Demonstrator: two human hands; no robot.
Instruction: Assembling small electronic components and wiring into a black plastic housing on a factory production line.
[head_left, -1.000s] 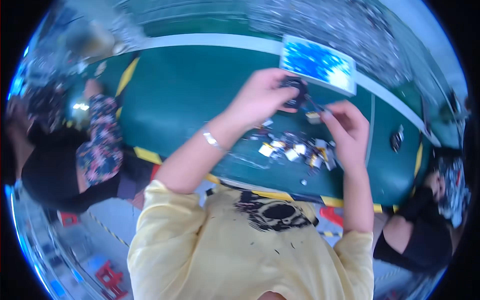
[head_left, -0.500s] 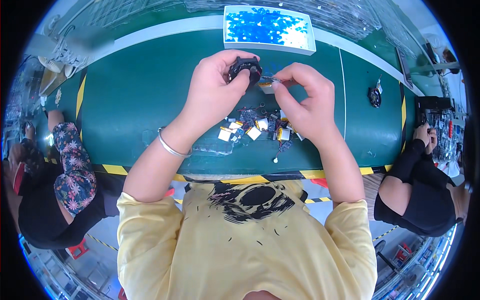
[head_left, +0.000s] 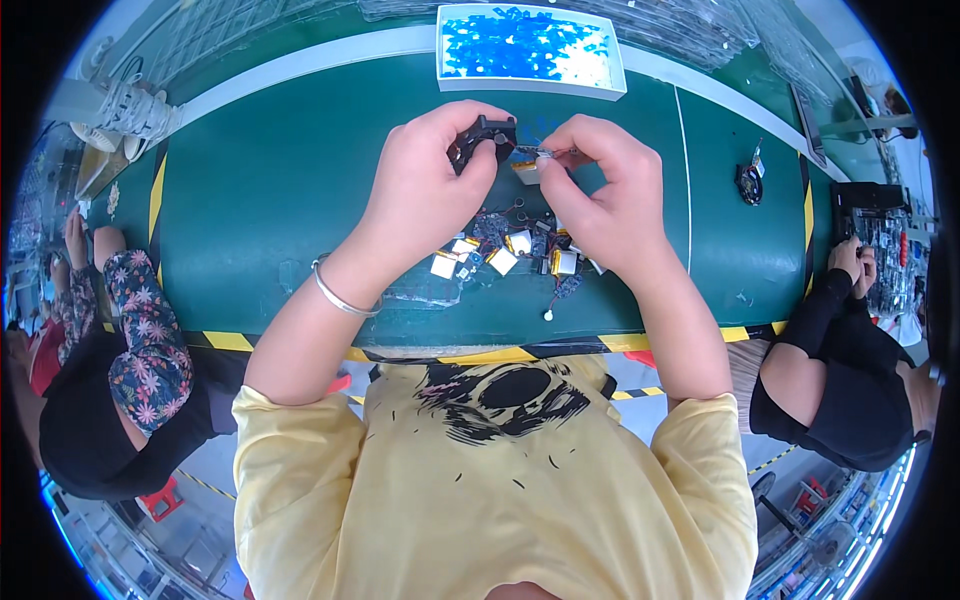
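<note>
My left hand (head_left: 432, 165) is closed around a black plastic housing (head_left: 487, 140), thumb on its near side, the open side turned toward my right hand. My right hand (head_left: 610, 185) pinches a small circuit board (head_left: 535, 151) between thumb and forefinger, its edge close to the housing; whether they touch I cannot tell. Just below the board is a silver battery pack with a yellow edge (head_left: 526, 173); its link to the board is hidden. Between my forearms, several loose battery packs (head_left: 502, 261) lie on the green table mat (head_left: 300, 150) among small boards and wires.
A white box (head_left: 530, 88) of small blue pieces stands at the back. Farther right lies a black round part (head_left: 749, 184) with a wire. People sit at both ends, a floral sleeve (head_left: 145, 340) left and a black sleeve (head_left: 825, 315) right. Striped tape (head_left: 500, 355) marks the table's front edge.
The black housing has tilted in my left hand, showing less of its open inside. My right hand has shifted slightly left with the board. The whole view has shifted a little.
</note>
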